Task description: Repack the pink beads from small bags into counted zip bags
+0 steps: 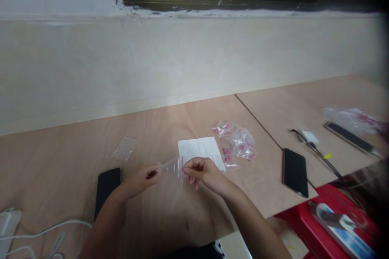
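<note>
A clear zip bag (172, 166) with a red line along its opening is stretched between my two hands, above the table's near part. My left hand (151, 175) pinches the bag's left end. At the red-lined end, my right hand (199, 171) has its thumb and forefinger closed on the edge. Beneath and behind the right hand lies a white sheet of paper (197, 147). Just right of the paper is a pile of clear bags (240, 141) with small pink pieces inside. Another clear bag (126, 148), flat on the wood, lies to the left.
A black phone (107, 186) lies by my left forearm, near a white power strip (9, 226) with cables. To the right are a second phone (295, 172), dark cables (319, 153), a third phone (349, 136) and a red stool (306, 218). A wall (182, 60) closes the back.
</note>
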The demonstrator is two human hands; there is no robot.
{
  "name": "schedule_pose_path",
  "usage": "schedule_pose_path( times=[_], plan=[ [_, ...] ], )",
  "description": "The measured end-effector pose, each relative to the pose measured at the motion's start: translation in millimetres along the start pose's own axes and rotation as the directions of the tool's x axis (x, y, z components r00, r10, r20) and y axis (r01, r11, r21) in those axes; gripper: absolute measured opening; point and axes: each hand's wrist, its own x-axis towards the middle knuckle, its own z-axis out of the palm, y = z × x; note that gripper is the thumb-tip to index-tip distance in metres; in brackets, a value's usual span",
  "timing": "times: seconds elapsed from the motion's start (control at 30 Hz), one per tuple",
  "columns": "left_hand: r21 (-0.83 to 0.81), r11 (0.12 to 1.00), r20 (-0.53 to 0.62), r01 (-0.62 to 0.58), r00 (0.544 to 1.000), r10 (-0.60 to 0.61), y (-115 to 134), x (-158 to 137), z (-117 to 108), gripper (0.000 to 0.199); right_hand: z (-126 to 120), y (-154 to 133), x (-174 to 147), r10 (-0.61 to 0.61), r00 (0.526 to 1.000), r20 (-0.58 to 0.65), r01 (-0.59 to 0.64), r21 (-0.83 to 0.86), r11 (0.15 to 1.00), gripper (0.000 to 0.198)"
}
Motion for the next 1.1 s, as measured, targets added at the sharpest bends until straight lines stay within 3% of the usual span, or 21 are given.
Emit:
schedule_pose_path(
  times=[0.1,0.23,0.3,0.4,0.57,0.67,0.73,0.93,1.0,1.1],
  plan=[
    [-0.024,1.0,0.048,-0.003,0.999,0.004,-1.5,-5.7,6.0,0.023,8.6,6.5,-11.1,0.042,0.999,-0.002,-0.042,0.011,0.999,0.039],
    [-0.006,1.0,0.03,0.031,0.999,-0.031,0.2,-13.1,11.4,0.022,19.4,14.6,-20.1,0.059,0.987,0.152,-0.077,0.115,0.99,0.041],
    [-0.001,0.999,0.035,0.035,0.999,-0.035,-0.2,-14.7,11.7,0.022,21.3,18.7,-22.9,0.045,0.985,0.166,-0.07,0.148,0.987,0.041],
    [-0.012,0.999,0.032,0.033,0.999,-0.032,-1.0,-15.8,9.7,0.024,21.2,25.0,-24.7,0.042,0.992,0.117,-0.059,0.152,0.987,0.038],
    [-0.053,0.997,-0.141,0.055,0.988,-0.062,18.4,-21.0,13.5,0.026,26.7,27.7,-22.4,0.071,0.996,-0.054,-0.064,0.121,0.991,0.037],
    [-0.14,0.99,0.062,-0.021,0.998,0.03,41.0,-22.8,25.3,0.026,35.0,25.5,-16.8,0.062,0.997,-0.038,-0.058,0.103,0.993,0.039],
    [-0.223,0.975,0.179,0.017,0.984,0.024,52.2,-22.0,32.2,0.028,38.4,25.0,-12.5,0.062,0.998,-0.008,-0.061,0.124,0.99,0.039],
    [-0.353,0.922,0.316,0.157,0.948,-0.04,51.8,-16.5,28.7,0.036,27.3,27.0,-9.9,0.058,0.995,0.085,-0.065,0.093,0.994,0.036],
    [-0.301,0.934,0.255,0.196,0.96,-0.119,45.2,-14.7,26.4,0.034,24.1,28.1,-11.1,0.061,0.997,0.052,-0.062,0.026,0.998,0.033],
    [-0.087,0.975,0.024,0.206,0.978,-0.205,35.7,-10.4,30.6,0.025,29.8,31.6,-10.9,0.026,0.995,-0.101,-0.039,-0.132,0.99,0.031]
  ],
)
